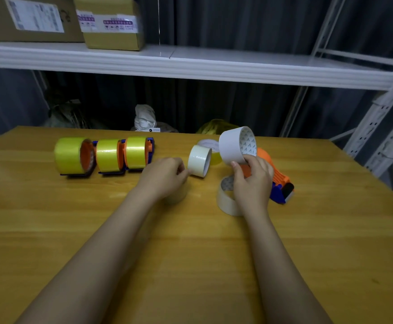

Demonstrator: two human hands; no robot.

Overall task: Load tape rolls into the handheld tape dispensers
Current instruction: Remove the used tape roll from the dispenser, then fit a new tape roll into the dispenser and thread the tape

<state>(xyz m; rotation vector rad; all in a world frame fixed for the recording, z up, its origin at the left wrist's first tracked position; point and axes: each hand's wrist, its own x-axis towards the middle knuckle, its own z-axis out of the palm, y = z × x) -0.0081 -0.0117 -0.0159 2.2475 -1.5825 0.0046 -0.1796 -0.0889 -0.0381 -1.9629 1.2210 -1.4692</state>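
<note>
wooden table (74,230) | right hand (252,181) grips white roll (231,146) | left hand (165,175) seemingly curled

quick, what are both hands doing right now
left hand: pinching the cream tape roll
right hand: holding the white tape roll

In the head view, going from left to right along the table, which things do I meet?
Three loaded dispensers with yellow tape → left hand → cream tape roll → white tape roll, held up by the right hand → orange and blue dispenser.
</note>
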